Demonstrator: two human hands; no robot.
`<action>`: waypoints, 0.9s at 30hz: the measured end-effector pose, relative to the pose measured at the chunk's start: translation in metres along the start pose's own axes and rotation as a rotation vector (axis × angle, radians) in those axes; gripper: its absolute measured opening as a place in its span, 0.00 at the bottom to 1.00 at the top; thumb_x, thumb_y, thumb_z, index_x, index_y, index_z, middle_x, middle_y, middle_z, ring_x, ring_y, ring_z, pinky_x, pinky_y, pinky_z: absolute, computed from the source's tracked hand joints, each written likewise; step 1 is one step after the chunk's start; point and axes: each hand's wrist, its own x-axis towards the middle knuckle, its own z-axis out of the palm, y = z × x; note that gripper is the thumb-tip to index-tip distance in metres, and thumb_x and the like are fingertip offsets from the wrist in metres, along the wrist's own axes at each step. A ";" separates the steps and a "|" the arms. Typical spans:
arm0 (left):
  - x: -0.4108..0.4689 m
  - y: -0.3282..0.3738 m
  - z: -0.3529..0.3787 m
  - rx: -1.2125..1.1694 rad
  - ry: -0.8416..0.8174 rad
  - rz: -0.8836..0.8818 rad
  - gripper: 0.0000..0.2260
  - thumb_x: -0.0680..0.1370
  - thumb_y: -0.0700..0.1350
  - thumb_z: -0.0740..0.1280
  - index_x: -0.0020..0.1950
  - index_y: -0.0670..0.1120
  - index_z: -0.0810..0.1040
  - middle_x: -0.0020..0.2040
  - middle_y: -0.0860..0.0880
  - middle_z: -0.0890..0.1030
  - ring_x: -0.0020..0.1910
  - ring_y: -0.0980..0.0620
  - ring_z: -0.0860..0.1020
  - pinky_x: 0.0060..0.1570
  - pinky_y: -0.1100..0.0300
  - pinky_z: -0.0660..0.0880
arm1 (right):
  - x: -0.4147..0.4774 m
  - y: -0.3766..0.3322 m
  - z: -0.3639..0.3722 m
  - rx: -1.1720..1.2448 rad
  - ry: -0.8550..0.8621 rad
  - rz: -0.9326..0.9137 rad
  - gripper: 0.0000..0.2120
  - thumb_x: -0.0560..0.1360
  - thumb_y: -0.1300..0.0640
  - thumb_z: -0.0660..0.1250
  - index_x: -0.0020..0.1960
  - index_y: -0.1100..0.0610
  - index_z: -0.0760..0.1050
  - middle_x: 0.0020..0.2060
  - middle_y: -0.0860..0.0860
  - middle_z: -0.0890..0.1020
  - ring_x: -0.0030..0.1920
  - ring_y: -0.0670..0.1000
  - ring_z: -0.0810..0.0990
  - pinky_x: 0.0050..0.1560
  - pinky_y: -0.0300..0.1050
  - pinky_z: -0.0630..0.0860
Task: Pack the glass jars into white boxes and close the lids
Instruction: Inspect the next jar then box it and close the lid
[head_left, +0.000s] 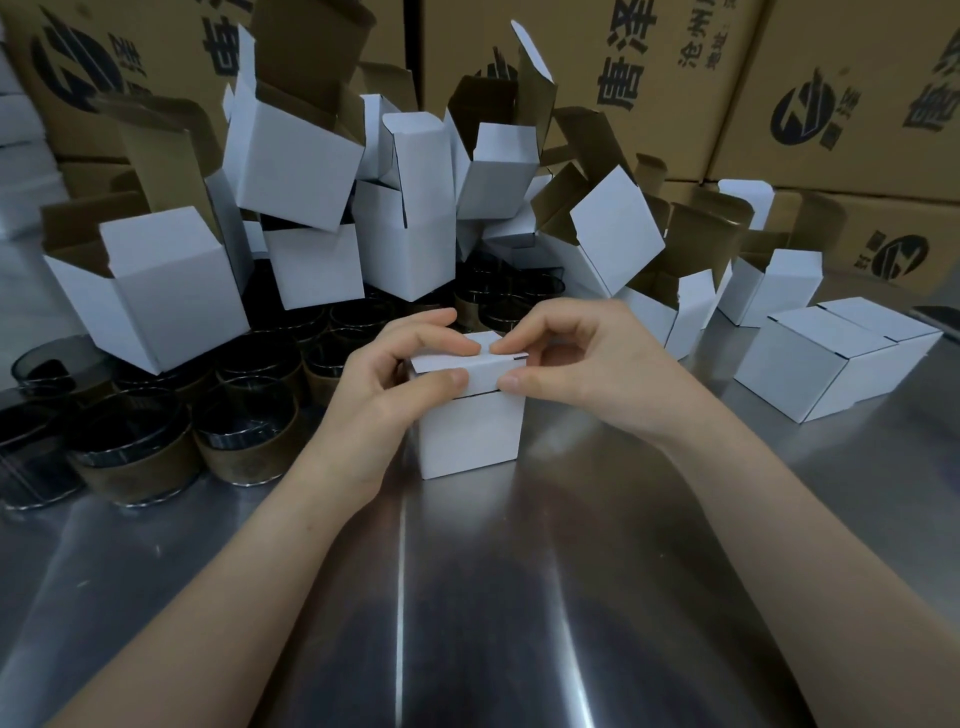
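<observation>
Upright on the brushed, glossy steel table (519, 597): a small square white box (470, 436) of matte card, lid folded down. Pinched at the lid's front edge by left hand (395, 374) and right hand (587, 364), thumbs in front, fingers curled on top. Left of it, round dark glass jars (244, 441) with brown bands; behind, open boxes (171, 280) in a heap.

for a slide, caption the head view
Left hand and right hand pinch the lid of a small white cardboard box
</observation>
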 end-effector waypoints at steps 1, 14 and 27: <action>0.000 0.000 0.000 -0.001 -0.001 0.005 0.10 0.61 0.51 0.72 0.41 0.54 0.85 0.65 0.51 0.77 0.67 0.53 0.73 0.70 0.42 0.67 | 0.000 0.001 0.000 -0.006 0.003 0.001 0.08 0.70 0.58 0.77 0.45 0.46 0.82 0.39 0.50 0.82 0.42 0.51 0.81 0.45 0.40 0.80; 0.003 -0.002 -0.005 0.018 -0.059 0.087 0.10 0.69 0.40 0.71 0.41 0.55 0.86 0.59 0.48 0.81 0.62 0.53 0.77 0.60 0.58 0.74 | 0.001 0.003 0.000 -0.088 0.032 -0.002 0.10 0.72 0.59 0.75 0.42 0.44 0.82 0.40 0.42 0.81 0.45 0.46 0.80 0.43 0.34 0.79; 0.003 -0.002 -0.005 0.079 -0.107 0.035 0.04 0.70 0.48 0.71 0.39 0.55 0.85 0.64 0.50 0.78 0.65 0.56 0.74 0.64 0.56 0.69 | 0.001 0.008 -0.002 -0.147 -0.008 -0.050 0.10 0.72 0.64 0.72 0.43 0.48 0.83 0.39 0.43 0.79 0.45 0.47 0.80 0.45 0.38 0.79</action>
